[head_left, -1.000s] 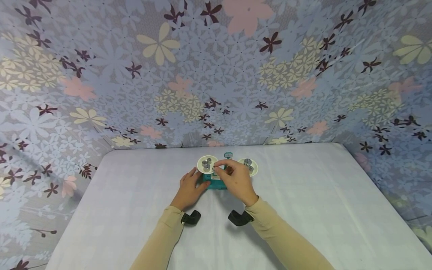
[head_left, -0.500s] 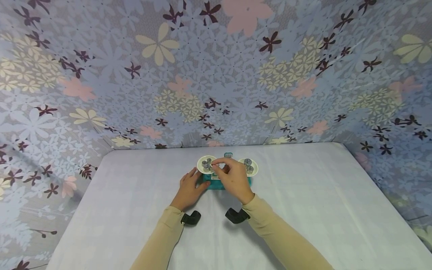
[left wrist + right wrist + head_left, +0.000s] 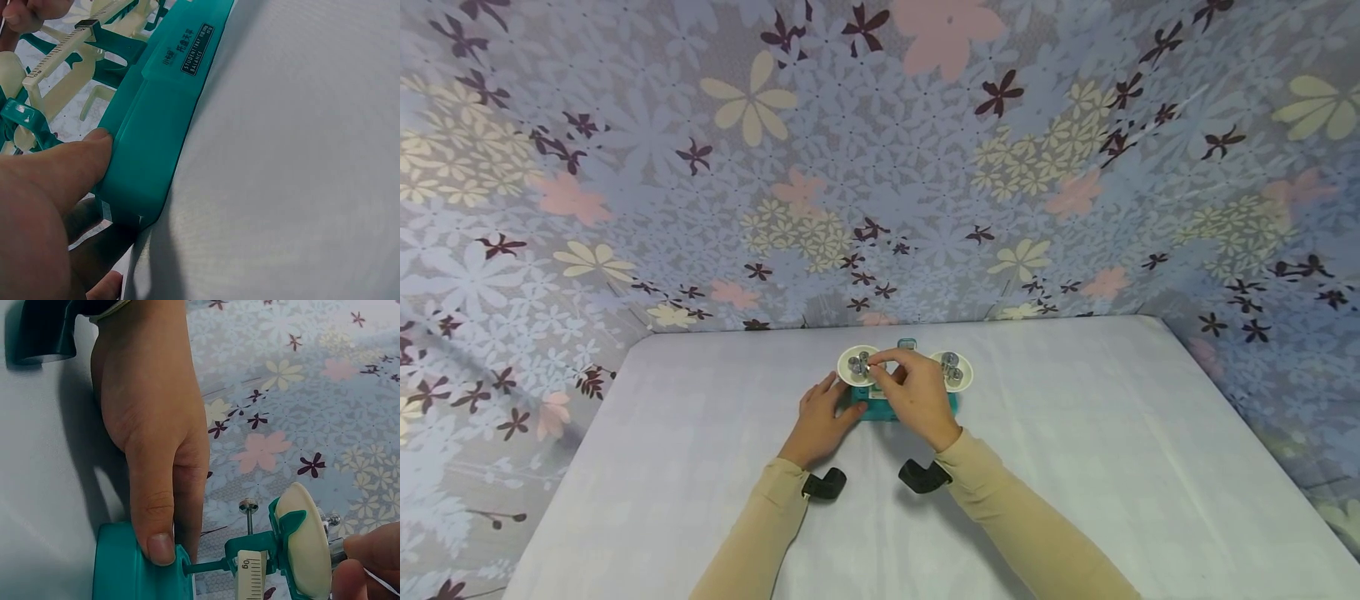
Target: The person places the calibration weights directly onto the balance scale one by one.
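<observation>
A teal tray balance (image 3: 880, 409) with two cream pans stands at the table's far side. My left hand (image 3: 824, 421) grips the left end of its base, thumb (image 3: 78, 159) on one side and fingers on the other. Over the left pan (image 3: 843, 372), my right hand (image 3: 920, 395) pinches a small metal weight (image 3: 337, 550) between thumb and index finger. The weight overlaps the pan's face in the right wrist view. Several metal weights (image 3: 854, 364) sit in that pan. More weights (image 3: 951, 359) lie in the right pan (image 3: 967, 382), partly behind my right hand.
A white cloth covers the table (image 3: 715, 467). Close behind the balance rises a flowered curtain (image 3: 820, 167). The ruled beam (image 3: 59, 53) crosses above the teal base. Black cameras (image 3: 826, 483) are strapped at both wrists.
My right hand has shifted slightly left, bringing its pinched weight further over the left pan. More of the right pan and base now shows. My left hand keeps its grip.
</observation>
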Available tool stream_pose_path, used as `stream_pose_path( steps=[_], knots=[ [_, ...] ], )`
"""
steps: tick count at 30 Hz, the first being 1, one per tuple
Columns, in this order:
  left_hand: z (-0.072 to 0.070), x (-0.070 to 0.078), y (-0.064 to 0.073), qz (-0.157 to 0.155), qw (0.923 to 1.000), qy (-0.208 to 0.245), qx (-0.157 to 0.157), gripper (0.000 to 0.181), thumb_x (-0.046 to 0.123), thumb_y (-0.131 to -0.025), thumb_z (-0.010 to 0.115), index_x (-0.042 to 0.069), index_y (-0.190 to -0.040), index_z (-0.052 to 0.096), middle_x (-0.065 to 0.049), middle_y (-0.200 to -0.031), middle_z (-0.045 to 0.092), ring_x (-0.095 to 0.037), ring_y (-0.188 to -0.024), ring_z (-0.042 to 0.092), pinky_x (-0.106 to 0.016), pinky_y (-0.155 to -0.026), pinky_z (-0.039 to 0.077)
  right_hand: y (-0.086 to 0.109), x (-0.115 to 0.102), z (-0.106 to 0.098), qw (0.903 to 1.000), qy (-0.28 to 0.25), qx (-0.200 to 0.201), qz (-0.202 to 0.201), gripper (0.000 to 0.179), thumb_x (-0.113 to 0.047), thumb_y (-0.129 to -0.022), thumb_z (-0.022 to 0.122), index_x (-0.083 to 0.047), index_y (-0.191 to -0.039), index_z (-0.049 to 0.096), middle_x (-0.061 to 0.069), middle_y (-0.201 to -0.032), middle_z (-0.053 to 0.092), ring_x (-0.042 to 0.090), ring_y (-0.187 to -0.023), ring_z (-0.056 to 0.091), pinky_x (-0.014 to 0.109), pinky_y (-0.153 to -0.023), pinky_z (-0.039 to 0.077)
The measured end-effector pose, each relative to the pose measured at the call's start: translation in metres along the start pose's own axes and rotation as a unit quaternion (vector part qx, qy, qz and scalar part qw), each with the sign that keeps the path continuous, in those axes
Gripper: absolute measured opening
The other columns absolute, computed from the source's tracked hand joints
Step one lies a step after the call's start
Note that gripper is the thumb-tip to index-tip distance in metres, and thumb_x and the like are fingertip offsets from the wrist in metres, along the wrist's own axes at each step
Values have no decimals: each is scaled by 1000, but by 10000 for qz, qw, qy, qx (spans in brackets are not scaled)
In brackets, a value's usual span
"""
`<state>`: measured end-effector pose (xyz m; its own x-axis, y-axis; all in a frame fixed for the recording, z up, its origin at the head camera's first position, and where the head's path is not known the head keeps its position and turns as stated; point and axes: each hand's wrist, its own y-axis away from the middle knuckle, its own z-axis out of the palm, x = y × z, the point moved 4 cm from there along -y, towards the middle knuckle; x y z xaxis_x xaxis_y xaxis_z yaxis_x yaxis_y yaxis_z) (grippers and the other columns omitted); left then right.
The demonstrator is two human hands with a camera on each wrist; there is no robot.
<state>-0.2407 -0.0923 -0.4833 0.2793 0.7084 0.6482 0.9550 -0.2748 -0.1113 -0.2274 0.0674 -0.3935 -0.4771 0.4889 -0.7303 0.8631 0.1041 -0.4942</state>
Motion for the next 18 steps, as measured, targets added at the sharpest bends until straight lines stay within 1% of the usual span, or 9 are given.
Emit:
stream_pose_path(
  steps=[2,8,12,18],
  knots=[
    [0,0,0,-6,10000,13,-4,64,46,-92,52,8,-141,39,-13,-141,43,-29,-138,23,-52,-110,12,0,0,1,10000,28,8,-6,12,-16,-85,69,-13,-96,73,-8,-51,49,8,-42,42,25,-38,34],
    [0,-1,0,16,10000,-40,24,64,46,-92,51,8,-142,39,-12,-141,42,-29,-138,23,-52,-110,13,-2,2,4,9997,238,46,-23,12,-17,-85,68,-14,-96,73,-7,-57,54,6,-44,44,25,-39,36],
    [0,-1,0,24,10000,-56,26,63,46,-92,52,8,-141,40,-12,-140,43,-29,-137,24,-52,-110,13,-2,2,5,9991,392,113,-146,11,-17,-86,68,-13,-95,73,-6,-60,57,5,-43,43,24,-40,36],
    [0,-1,-1,6,10000,-56,-6,64,45,-92,52,7,-141,39,-12,-140,43,-28,-138,23,-51,-110,12,-1,2,6,9972,642,169,-344,11,-15,-85,68,-13,-94,73,-4,-71,64,1,-44,42,23,-41,37]
  ],
)
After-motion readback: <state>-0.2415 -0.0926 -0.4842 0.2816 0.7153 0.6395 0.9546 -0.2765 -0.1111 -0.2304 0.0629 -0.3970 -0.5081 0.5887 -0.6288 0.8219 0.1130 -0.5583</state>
